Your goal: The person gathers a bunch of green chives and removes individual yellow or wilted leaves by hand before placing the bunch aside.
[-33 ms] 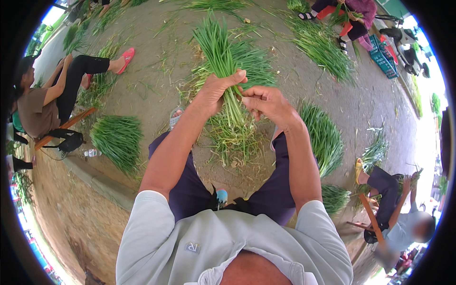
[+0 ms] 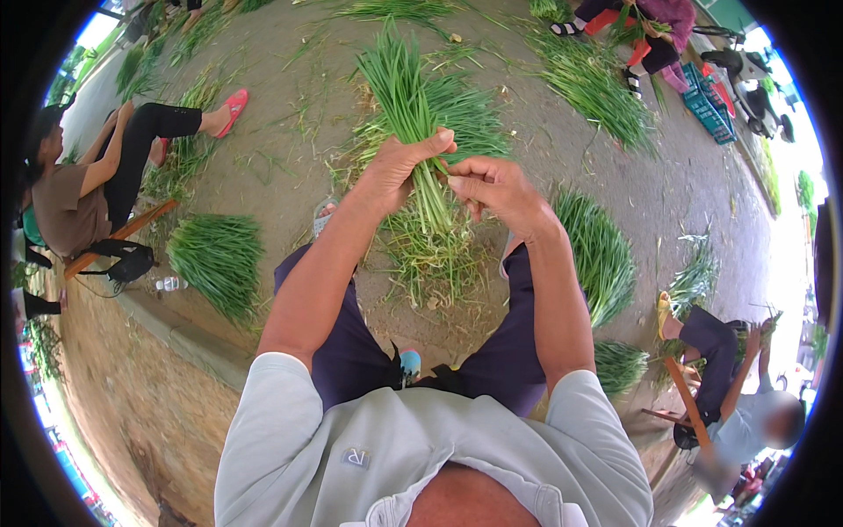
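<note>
My left hand (image 2: 397,173) is wrapped round a bunch of garlic chives (image 2: 395,88), its thumb pressed across the stems. The green leaves point away from me and the pale stem ends hang below the fist. My right hand (image 2: 499,191) is just right of those stems, thumb and forefinger pinched together at their side. What lies in the pinch is too small to make out. Behind the bunch a heap of loose chives (image 2: 474,119) lies on the ground. Under the stem ends is a pile of yellowish trimmings (image 2: 435,263), between my feet.
Chive heaps lie at left (image 2: 217,263) and right (image 2: 597,259), with a smaller bundle (image 2: 619,367) nearer me. A clear plastic bottle (image 2: 171,284) lies by a kerb (image 2: 189,329). Seated people are at left, right and far right, near a teal crate (image 2: 707,105).
</note>
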Demonstrator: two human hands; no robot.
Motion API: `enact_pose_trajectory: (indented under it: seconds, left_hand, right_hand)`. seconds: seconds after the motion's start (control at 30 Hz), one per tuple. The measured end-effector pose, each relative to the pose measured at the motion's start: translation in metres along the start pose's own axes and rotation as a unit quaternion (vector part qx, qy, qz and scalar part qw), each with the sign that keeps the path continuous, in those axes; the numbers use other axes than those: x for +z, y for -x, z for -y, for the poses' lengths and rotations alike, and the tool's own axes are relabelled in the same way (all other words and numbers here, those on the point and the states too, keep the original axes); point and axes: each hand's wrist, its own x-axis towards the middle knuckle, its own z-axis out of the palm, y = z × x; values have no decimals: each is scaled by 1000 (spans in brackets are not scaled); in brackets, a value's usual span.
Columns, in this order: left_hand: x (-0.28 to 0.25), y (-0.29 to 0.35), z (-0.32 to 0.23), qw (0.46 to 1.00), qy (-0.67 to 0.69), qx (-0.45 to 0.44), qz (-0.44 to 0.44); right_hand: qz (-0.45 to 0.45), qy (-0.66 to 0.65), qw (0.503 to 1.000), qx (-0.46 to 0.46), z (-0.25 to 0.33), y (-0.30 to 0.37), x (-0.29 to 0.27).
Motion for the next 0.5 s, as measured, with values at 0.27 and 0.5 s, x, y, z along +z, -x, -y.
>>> enact_pose_trajectory:
  seconds: [0.27, 0.5]
  left_hand:
    - [-2, 3, -11, 999, -13, -25, 41]
    - [-4, 2, -11, 999, -29, -11, 42]
  right_hand:
    - [-68, -45, 996, -39, 3, 3, -12]
    - [-118, -73, 989, -56, -1, -1, -10]
